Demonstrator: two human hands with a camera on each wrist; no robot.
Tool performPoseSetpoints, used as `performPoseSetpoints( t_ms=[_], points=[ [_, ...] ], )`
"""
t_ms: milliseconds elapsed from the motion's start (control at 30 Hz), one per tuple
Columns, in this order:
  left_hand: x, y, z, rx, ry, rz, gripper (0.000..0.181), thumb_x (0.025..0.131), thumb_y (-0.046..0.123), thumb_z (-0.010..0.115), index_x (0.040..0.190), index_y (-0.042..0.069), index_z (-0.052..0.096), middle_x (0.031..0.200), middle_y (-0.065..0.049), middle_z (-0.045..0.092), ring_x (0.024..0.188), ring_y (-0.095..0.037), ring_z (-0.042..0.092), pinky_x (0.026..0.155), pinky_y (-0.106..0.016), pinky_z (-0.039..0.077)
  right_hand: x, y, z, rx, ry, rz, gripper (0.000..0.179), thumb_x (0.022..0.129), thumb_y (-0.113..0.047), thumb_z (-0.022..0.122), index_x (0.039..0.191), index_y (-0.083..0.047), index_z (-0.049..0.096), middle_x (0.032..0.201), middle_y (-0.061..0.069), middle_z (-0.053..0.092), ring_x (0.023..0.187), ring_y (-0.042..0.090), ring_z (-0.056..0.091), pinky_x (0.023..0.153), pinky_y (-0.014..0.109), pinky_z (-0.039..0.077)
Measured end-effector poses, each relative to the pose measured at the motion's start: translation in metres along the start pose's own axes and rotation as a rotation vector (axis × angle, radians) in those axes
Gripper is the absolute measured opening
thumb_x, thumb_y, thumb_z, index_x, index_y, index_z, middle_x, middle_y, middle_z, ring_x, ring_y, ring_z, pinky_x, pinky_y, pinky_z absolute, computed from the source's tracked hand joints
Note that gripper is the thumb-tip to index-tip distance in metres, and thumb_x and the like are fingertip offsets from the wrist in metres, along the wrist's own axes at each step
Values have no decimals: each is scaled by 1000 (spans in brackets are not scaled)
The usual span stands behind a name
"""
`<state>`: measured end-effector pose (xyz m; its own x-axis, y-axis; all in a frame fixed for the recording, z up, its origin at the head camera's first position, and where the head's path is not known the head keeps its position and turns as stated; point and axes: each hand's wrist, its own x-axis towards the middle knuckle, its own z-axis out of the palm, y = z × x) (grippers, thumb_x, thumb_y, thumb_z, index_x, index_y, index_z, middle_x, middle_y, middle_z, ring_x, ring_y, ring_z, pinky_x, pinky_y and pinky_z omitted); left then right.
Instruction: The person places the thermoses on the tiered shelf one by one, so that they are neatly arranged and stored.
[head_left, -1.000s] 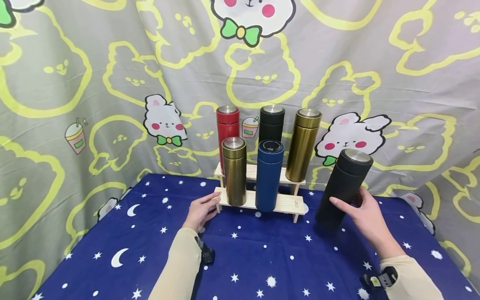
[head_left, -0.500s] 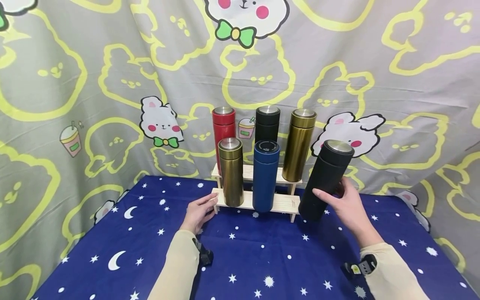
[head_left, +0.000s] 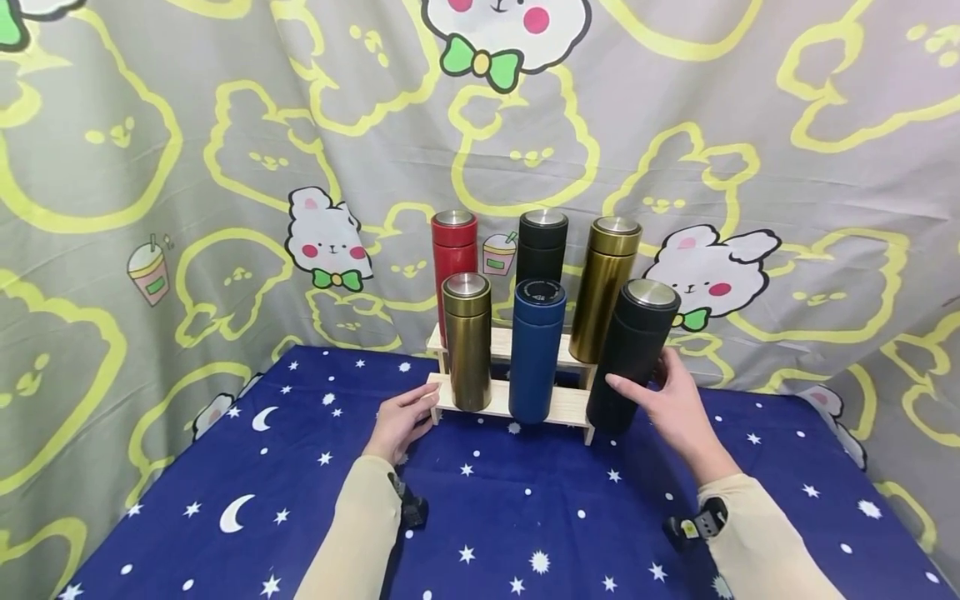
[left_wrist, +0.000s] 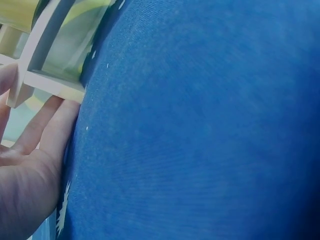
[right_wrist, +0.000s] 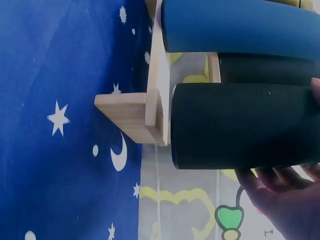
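Observation:
My right hand grips a black thermos bottle round its side, thumb in front. The bottle leans slightly over the right end of the lower step of a two-step wooden rack. In the right wrist view its base is right by the shelf board; contact is hard to tell. At the rack's left end my left hand holds the board and leg, fingers against the leg in the left wrist view. A bronze thermos and a blue thermos stand on the lower step.
On the upper step stand a red thermos, another black thermos and a gold thermos. A dark blue cloth with stars and moons covers the table. Behind hangs a patterned grey curtain.
My right hand has carried the black thermos leftward, from beside the rack to its lower step's right end, and the bottle leans less. The left hand stays at the rack's left end.

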<state>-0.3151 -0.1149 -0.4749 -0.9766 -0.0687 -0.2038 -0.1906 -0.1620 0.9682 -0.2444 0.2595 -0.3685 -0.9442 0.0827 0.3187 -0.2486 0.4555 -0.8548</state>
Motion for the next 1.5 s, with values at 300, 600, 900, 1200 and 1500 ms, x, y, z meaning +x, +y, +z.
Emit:
performPoseSetpoints(
  t_ms=[300, 600, 900, 1200, 1500],
  points=[
    [1, 0, 0, -4, 13, -2, 39, 88, 16, 77, 125, 7, 69, 125, -13, 64, 105, -22, 64, 87, -39, 54, 7, -1, 12, 89, 13, 30, 75, 87, -27, 78, 145, -4, 36, 131, 19, 53, 118, 29, 51, 98, 45, 40],
    [2, 0, 2, 3, 10, 2, 38, 88, 17, 77, 125, 8, 70, 124, -12, 65, 104, -21, 65, 86, -38, 54, 8, 5, 20, 124, 9, 60, 76, 87, -29, 78, 143, 0, 35, 131, 23, 51, 119, 35, 49, 101, 52, 39],
    [2, 0, 3, 9, 9, 5, 38, 88, 17, 77, 124, 8, 70, 125, -13, 64, 104, -22, 65, 86, -38, 54, 11, 5, 31, 137, -5, 61, 72, 87, -30, 78, 141, -2, 39, 129, 21, 52, 119, 35, 49, 101, 53, 40],
    [0, 0, 2, 0, 19, 7, 38, 88, 15, 76, 125, 7, 69, 122, -14, 66, 100, -20, 67, 84, -36, 55, 18, 11, 38, 128, 23, 39, 69, 85, -29, 80, 136, -2, 43, 124, 19, 55, 114, 31, 51, 98, 50, 41],
    [0, 1, 3, 5, 12, -4, 40, 88, 16, 76, 127, 8, 68, 125, -14, 64, 101, -20, 66, 86, -36, 55, 18, 13, 37, 121, -5, 19, 71, 86, -28, 79, 139, -2, 39, 129, 20, 53, 118, 33, 49, 99, 52, 40]
  ],
)
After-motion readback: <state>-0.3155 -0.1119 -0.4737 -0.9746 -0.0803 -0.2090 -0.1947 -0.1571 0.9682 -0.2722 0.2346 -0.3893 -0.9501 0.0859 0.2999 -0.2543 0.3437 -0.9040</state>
